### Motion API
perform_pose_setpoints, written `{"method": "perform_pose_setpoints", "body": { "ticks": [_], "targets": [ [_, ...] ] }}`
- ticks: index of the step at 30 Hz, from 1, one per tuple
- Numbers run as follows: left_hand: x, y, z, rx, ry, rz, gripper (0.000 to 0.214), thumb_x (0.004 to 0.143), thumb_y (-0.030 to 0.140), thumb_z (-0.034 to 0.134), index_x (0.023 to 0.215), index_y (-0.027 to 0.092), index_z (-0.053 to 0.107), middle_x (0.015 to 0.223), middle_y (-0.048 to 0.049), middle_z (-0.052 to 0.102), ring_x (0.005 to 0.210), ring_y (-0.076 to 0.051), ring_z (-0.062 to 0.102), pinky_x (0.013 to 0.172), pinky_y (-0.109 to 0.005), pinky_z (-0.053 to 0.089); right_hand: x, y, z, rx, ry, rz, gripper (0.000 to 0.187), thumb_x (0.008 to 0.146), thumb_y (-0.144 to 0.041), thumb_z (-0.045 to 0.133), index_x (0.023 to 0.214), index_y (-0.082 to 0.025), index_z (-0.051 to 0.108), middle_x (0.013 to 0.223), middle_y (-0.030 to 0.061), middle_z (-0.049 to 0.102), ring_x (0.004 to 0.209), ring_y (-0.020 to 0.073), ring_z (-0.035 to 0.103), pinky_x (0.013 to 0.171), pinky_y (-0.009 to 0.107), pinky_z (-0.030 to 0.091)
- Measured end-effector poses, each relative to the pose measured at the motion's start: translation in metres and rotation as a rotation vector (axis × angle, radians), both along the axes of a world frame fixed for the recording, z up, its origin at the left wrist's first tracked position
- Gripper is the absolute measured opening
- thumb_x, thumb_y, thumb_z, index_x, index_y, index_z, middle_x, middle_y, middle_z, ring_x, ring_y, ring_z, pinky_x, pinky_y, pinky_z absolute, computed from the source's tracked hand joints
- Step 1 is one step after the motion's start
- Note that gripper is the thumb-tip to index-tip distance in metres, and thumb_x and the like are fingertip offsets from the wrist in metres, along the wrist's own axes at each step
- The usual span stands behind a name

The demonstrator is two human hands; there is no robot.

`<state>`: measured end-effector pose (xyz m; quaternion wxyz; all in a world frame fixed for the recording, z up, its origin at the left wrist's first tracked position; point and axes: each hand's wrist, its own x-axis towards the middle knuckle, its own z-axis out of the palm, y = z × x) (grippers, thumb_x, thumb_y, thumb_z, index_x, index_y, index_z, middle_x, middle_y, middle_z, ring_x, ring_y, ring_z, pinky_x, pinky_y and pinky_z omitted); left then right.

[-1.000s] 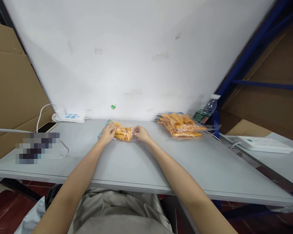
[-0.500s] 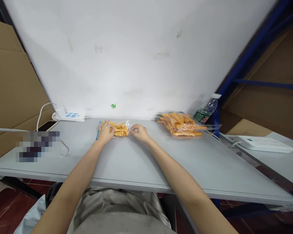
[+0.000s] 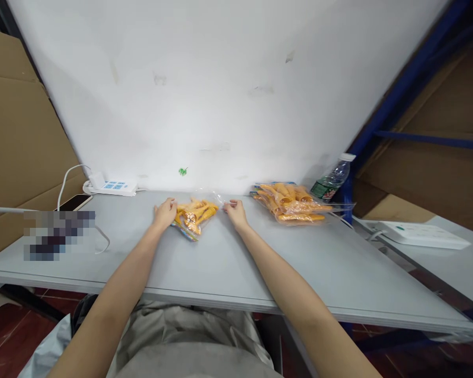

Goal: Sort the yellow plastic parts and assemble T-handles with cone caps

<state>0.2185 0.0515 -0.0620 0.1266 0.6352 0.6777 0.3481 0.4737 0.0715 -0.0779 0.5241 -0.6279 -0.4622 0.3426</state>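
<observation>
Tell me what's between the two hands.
A clear bag of orange cones, its ends held by the left hand and right hand; shown in the head view.

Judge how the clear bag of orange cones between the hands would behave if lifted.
Probably floppy: the clear bag of orange cones is thin film, crumpled near the right hand. Likely light, since the cones look hollow. They lie loose and askew, so they may shift or crush.

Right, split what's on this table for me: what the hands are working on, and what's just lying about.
In hand: bag of orange cones, held at its ends by the left hand and right hand; probably also the pile of similar bags, untouched.
Lying about: power strip, phone, water bottle, white box at far right.
</observation>
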Motion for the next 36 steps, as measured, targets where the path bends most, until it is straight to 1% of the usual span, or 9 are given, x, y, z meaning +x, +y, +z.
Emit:
{"method": "perform_pose_setpoints", "body": {
  "ticks": [2,5,8,13,18,22,28,32,36],
  "targets": [
    [-0.001,0.001,0.002,-0.007,-0.047,-0.003,0.034,0.093,0.033,0.037,0.106,0.021,0.066,0.084,-0.0088,0.074,0.099,-0.024,0.067,0.1,-0.04,0.041,-0.003,-0.001,0.001,-0.025,0.2,0.047,0.028,0.083,-0.025,0.057,0.109,-0.021,0.046,0.094,0.0039,0.064,0.086,0.0151,0.066,0.081,0.027,0.054],
    [0.001,0.001,0.003,-0.059,-0.099,-0.048,0.033,0.092,0.033,0.039,0.101,0.02,0.067,0.062,-0.0047,0.069,0.084,-0.022,0.068,0.084,-0.031,0.047,-0.005,-0.005,0.005,-0.054,0.376,0.116,0.026,0.083,-0.019,0.058,0.106,-0.022,0.047,0.087,0.0028,0.065,0.081,0.0146,0.068,0.078,0.026,0.056],
    [0.006,0.0,-0.002,-0.067,-0.098,-0.032,0.026,0.087,0.027,0.048,0.105,0.021,0.065,0.079,-0.0043,0.074,0.09,-0.021,0.067,0.087,-0.032,0.046,-0.005,-0.01,0.009,-0.065,0.443,0.155,0.026,0.081,-0.015,0.06,0.103,-0.021,0.049,0.078,0.0017,0.065,0.076,0.015,0.068,0.077,0.027,0.057],
    [0.011,0.004,-0.014,-0.057,-0.272,-0.06,0.036,0.083,0.025,0.054,0.118,0.018,0.058,0.107,-0.0098,0.073,0.105,-0.021,0.065,0.096,-0.033,0.044,-0.007,-0.014,0.012,-0.077,0.454,0.17,0.018,0.083,-0.014,0.059,0.098,-0.019,0.051,0.07,0.0001,0.063,0.065,0.0128,0.066,0.07,0.025,0.057],
    [0.01,0.011,-0.024,-0.062,-0.41,-0.121,0.037,0.083,0.024,0.052,0.119,0.017,0.056,0.103,-0.0094,0.073,0.095,-0.019,0.067,0.091,-0.033,0.047,-0.01,-0.016,0.013,-0.077,0.385,0.245,0.008,0.086,-0.017,0.06,0.092,-0.017,0.055,0.065,-0.0008,0.063,0.058,0.0116,0.062,0.062,0.023,0.055],
    [0.007,0.016,-0.027,-0.015,-0.379,-0.021,0.034,0.082,0.024,0.054,0.114,0.017,0.06,0.101,-0.0088,0.073,0.098,-0.018,0.066,0.092,-0.032,0.047,-0.015,-0.018,0.012,-0.095,0.332,0.314,0.005,0.083,-0.016,0.063,0.078,-0.016,0.061,0.064,0.001,0.065,0.059,0.0111,0.062,0.061,0.021,0.054],
    [-0.001,0.018,-0.023,-0.026,-0.167,0.04,0.017,0.074,0.035,0.064,0.076,0.019,0.07,0.096,-0.0116,0.074,0.108,-0.026,0.063,0.096,-0.035,0.043,-0.022,-0.022,0.013,-0.117,0.351,0.31,0.016,0.078,-0.011,0.067,0.065,-0.017,0.06,0.061,-0.0007,0.063,0.056,0.0084,0.059,0.062,0.02,0.052],
    [0.0,0.016,-0.02,-0.05,-0.323,0.028,0.008,0.07,0.028,0.066,0.067,0.021,0.065,0.086,-0.0077,0.074,0.107,-0.025,0.064,0.092,-0.033,0.046,-0.023,-0.025,0.015,-0.12,0.375,0.298,0.019,0.08,-0.012,0.065,0.064,-0.017,0.056,0.062,-0.0007,0.061,0.057,0.0083,0.058,0.06,0.019,0.052],
    [0.003,0.014,-0.016,-0.062,-0.533,0.017,0.009,0.076,0.024,0.057,0.069,0.018,0.058,0.086,-0.0074,0.073,0.094,-0.022,0.067,0.088,-0.034,0.05,-0.022,-0.025,0.016,-0.128,0.394,0.268,0.022,0.082,-0.013,0.062,0.063,-0.019,0.052,0.061,-0.0003,0.06,0.056,0.0093,0.059,0.06,0.021,0.052]
  ]
}}
